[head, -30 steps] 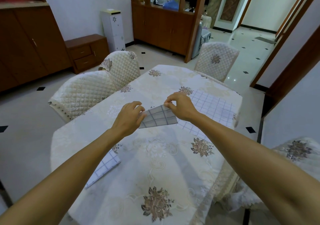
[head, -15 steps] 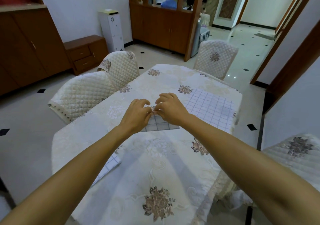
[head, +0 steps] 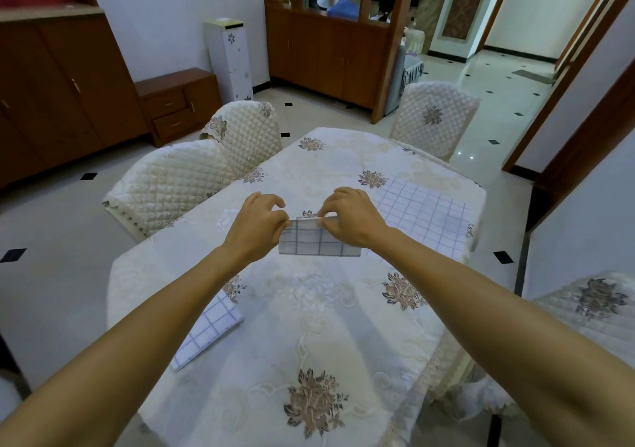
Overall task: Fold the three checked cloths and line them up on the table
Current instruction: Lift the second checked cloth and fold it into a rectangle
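Observation:
A small folded checked cloth (head: 314, 242), white with grey lines, hangs from my fingers just above the middle of the table (head: 343, 326). My left hand (head: 256, 228) pinches its upper left corner and my right hand (head: 350, 219) pinches its upper right edge. A second checked cloth (head: 424, 214) lies spread flat at the table's far right. A third checked cloth (head: 206, 331), folded, lies near the left edge, partly hidden by my left forearm.
The table wears a cream cloth with embroidered flowers. Quilted chairs stand at the left (head: 168, 185), far left (head: 245, 133), far end (head: 434, 118) and near right (head: 591, 309). Wooden cabinets (head: 62, 85) line the walls beyond.
My hands came together over the cloth, then moved apart along its top edge. The cloth now hangs as a smaller, neater rectangle between them.

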